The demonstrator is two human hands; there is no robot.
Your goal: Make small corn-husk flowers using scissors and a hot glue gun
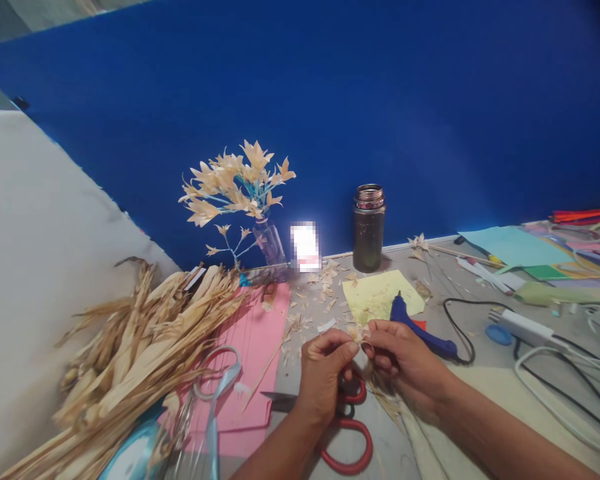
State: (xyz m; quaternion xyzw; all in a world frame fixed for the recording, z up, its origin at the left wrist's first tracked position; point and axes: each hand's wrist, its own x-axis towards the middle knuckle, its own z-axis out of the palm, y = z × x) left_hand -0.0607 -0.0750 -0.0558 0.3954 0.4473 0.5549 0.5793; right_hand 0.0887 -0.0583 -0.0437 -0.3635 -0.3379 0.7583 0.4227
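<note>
My left hand (325, 370) and my right hand (405, 360) meet over the table's middle, both with pinched fingers. Between the fingertips is a small pale corn husk piece (355, 333), its exact shape partly hidden. Red-handled scissors (347, 453) lie beneath my left hand, blades pointing left. Just beyond my right hand, a blue glue gun (423, 333) rests with its nozzle over a yellow paper sheet (380, 293). Husk scraps (325, 287) are scattered past my fingers.
Dried corn husks (145, 340) pile up at left beside pink paper (250, 367) and blue ribbon (220, 393). Husk flowers (240, 177) stand in a clear bottle (271, 243). Further right are a dark open flask (369, 230), a white power strip (530, 328), cables and coloured paper (515, 247).
</note>
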